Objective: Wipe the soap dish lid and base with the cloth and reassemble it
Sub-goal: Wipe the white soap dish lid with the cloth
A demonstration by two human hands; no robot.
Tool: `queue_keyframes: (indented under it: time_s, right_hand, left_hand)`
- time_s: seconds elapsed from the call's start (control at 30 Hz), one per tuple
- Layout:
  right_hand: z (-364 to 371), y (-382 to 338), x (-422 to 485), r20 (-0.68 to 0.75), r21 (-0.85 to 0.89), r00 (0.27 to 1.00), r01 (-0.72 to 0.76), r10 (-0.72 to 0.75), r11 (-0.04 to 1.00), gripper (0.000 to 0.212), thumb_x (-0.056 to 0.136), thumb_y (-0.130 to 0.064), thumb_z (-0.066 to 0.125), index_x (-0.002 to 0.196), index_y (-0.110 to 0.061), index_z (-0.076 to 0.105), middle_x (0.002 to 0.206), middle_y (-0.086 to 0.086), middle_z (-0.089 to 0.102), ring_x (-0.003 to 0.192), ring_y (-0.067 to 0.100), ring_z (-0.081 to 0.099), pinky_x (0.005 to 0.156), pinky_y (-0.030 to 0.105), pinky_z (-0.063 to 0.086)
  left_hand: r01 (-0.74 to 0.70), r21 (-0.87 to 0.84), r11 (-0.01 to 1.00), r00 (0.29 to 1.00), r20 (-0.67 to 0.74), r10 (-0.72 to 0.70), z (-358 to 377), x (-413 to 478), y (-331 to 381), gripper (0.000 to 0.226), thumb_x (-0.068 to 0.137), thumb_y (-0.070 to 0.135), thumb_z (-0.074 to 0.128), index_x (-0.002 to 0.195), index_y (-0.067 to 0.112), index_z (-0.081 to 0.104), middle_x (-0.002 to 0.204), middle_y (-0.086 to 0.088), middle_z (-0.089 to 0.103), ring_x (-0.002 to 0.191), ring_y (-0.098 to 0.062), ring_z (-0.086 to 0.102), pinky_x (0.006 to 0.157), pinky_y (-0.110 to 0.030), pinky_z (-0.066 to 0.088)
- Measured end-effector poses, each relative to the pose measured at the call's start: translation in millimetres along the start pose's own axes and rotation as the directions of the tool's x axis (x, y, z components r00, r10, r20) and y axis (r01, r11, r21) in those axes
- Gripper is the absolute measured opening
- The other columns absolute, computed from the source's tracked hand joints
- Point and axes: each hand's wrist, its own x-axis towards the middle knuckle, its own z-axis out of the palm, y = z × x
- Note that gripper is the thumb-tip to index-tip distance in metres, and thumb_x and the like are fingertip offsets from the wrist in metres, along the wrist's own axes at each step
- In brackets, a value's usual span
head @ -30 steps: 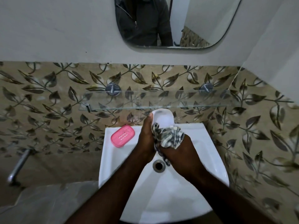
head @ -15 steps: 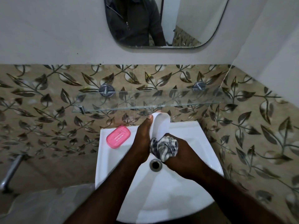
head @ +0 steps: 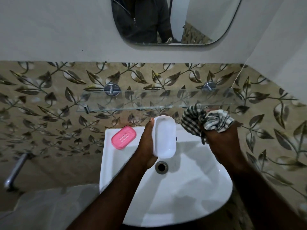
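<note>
Left grip (head: 147, 146) clasps one white dish half (head: 165, 138), right grip (head: 221, 143) clutches one cloth (head: 206, 121) (one pink half (head: 123, 137) lies on the sink (head: 106, 163)).

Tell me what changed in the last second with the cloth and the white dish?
The right hand, gripping the checked cloth, lifted it off the white soap dish half and moved right. The left hand still holds that half over the sink, hollow side now in view. The pink half stayed on the sink's back left corner.
</note>
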Motion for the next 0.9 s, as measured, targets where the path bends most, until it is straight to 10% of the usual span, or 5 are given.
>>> queue_keyframes:
  time_s: [0.2,0.4,0.7,0.83,0.9]
  right_hand:
    - [28,3,-11,0.495,-0.471,0.801,0.573,-0.337,0.671,0.027,0.081,0.001,0.054,0.102,-0.002,0.071,0.105,0.006,0.071,0.1,0.017,0.062,0.087,0.025,0.047]
    - [64,6,-31,0.489,-0.841,0.871,0.458,0.045,0.287,0.03,0.062,-0.035,0.071,0.086,-0.024,0.057,0.074,-0.001,0.067,0.071,0.026,0.064,0.059,0.032,0.037]
    - [40,-7,-19,0.178,-0.099,0.901,-0.384,0.396,0.918,0.026,0.083,0.004,0.066,0.09,-0.02,0.071,0.086,-0.005,0.077,0.082,0.01,0.073,0.075,0.032,0.056]
    - [35,-10,-10,0.056,-0.349,0.995,-0.059,0.084,0.935,0.008,0.082,-0.016,0.065,0.09,-0.018,0.067,0.076,-0.004,0.068,0.073,0.013,0.066,0.063,0.022,0.047]
    - [47,-1,-17,0.259,-0.802,0.964,0.247,-0.057,0.544,0.028,0.068,-0.022,0.064,0.095,-0.024,0.065,0.077,0.003,0.063,0.076,0.026,0.059,0.061,0.029,0.042]
  left_hand:
    - [0.047,-0.075,0.996,0.996,0.081,-0.041,7,1,-6,0.058,0.096,0.054,0.035,0.125,0.008,0.052,0.117,-0.013,0.062,0.106,-0.026,0.061,0.093,-0.041,0.048]
    - [0.146,-0.054,0.988,0.986,0.089,-0.141,-4,5,-13,0.063,0.095,0.057,0.032,0.098,0.008,0.073,0.092,-0.012,0.075,0.085,-0.021,0.072,0.074,-0.029,0.057]
    - [0.041,0.092,0.995,0.999,-0.037,-0.038,-13,6,-9,0.05,0.101,0.048,0.031,0.121,0.012,0.06,0.117,-0.016,0.067,0.09,-0.021,0.067,0.079,-0.038,0.052]
    - [0.034,0.055,0.998,0.999,0.001,-0.034,-9,3,-7,0.055,0.097,0.057,0.036,0.124,0.014,0.058,0.114,-0.014,0.065,0.096,-0.027,0.063,0.081,-0.039,0.051]
    - [0.052,0.065,0.997,0.999,-0.006,-0.052,-5,0,-9,0.05,0.095,0.057,0.036,0.111,0.017,0.062,0.101,-0.004,0.071,0.091,-0.019,0.067,0.074,-0.034,0.055]
